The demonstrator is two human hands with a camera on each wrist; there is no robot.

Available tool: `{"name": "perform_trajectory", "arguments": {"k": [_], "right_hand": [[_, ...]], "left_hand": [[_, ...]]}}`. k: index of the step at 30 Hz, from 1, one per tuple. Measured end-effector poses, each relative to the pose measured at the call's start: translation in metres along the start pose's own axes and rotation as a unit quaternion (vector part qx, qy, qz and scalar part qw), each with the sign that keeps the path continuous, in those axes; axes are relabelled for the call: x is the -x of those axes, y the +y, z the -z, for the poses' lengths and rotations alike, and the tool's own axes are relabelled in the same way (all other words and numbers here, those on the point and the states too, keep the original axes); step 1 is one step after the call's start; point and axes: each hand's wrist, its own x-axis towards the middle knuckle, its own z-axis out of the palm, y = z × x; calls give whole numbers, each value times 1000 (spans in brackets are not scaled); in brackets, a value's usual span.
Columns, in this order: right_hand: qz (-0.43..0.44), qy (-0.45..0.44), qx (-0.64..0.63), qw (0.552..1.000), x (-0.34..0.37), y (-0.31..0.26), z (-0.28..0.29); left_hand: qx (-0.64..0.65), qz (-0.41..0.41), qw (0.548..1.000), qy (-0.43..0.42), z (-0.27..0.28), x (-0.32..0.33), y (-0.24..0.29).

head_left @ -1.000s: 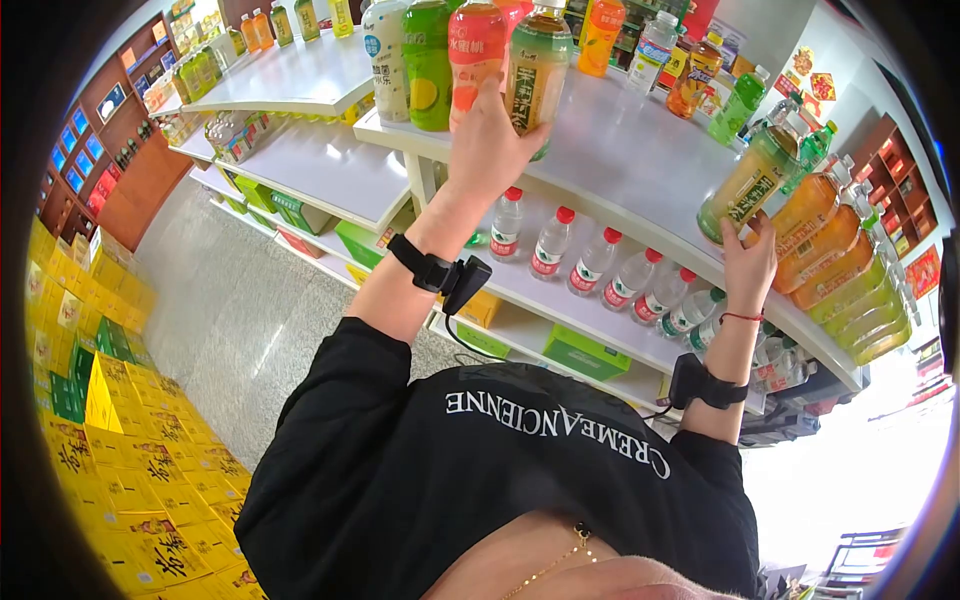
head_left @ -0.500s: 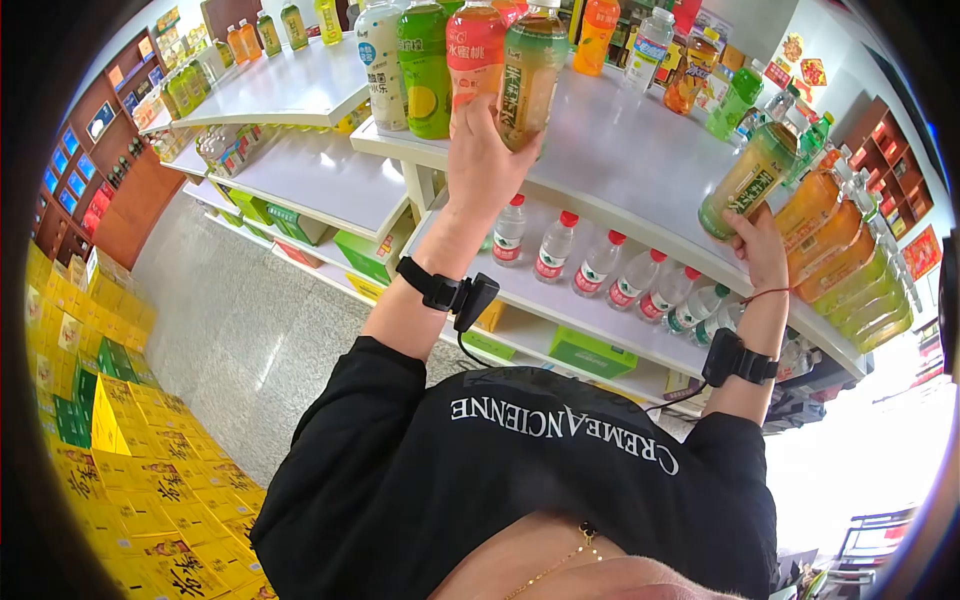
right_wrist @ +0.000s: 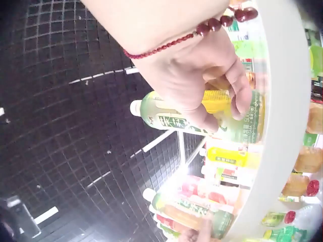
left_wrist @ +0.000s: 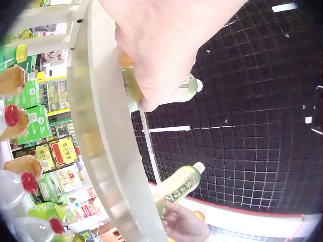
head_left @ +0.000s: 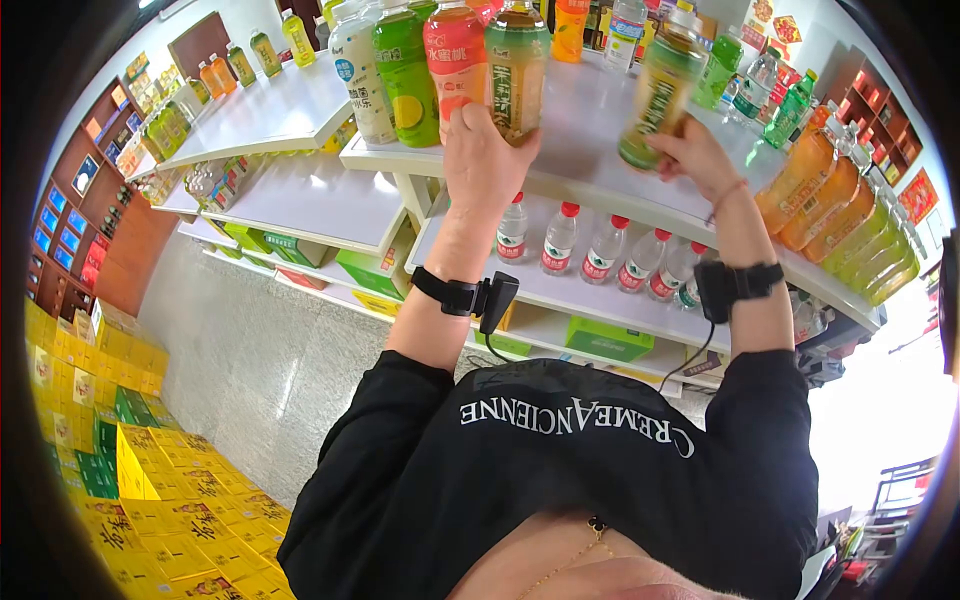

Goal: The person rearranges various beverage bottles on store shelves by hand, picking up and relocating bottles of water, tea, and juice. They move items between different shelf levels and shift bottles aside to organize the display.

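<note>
At the front edge of the white shelf [head_left: 590, 125], my left hand [head_left: 484, 158] grips the lower part of a jasmine tea bottle [head_left: 518, 75], thumb on its right side. This bottle stands upright beside a pink peach drink bottle [head_left: 456, 50], which the fingers overlap in the head view. Farther right, my right hand [head_left: 700, 158] holds a second jasmine tea bottle [head_left: 668, 85] low on its body, over the same shelf. In the right wrist view, thumb and fingers wrap round that bottle [right_wrist: 166, 115], close to its base.
A green lemon drink bottle [head_left: 405, 85] and a white bottle [head_left: 362, 80] stand left of the peach drink. Several water bottles [head_left: 557, 240] line the shelf below. Shrink-wrapped orange drinks [head_left: 800, 200] stand at the right end. Yellow cartons [head_left: 70, 400] are stacked at far left.
My right hand has carried its tea bottle leftward along the shelf, toward the other tea bottle. The left hand keeps hold of its bottle. The head view has shifted slightly.
</note>
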Motion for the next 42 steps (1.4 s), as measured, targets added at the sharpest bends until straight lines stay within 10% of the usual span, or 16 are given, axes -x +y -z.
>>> {"name": "perform_trajectory", "arguments": {"k": [16, 42], "right_hand": [[22, -97, -45, 994, -91, -38, -105], [51, -259, -56, 963, -103, -35, -104]], "left_hand": [[23, 2, 1000, 15, 0, 7, -6], [91, -24, 995, -13, 1, 14, -20]]}}
